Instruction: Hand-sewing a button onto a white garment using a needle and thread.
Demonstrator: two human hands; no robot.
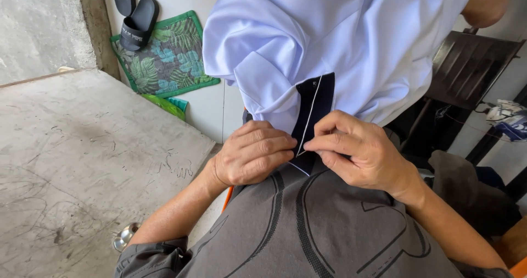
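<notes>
Head view: both hands (307, 154) pinching navy placket (313, 110)

At far left I see a worn grey concrete slab (82, 162), scratched and stained. Beyond it a green leaf-print mat (167, 53) lies on the white tiled floor (211, 110), with two black slides (140, 22) at its top edge, one resting partly on the mat. A small shiny metal knob (125, 237) sits by the slab's lower edge. At right stands a dark chair (469, 64), with a white-and-blue helmet (508, 116) just beside it.
</notes>
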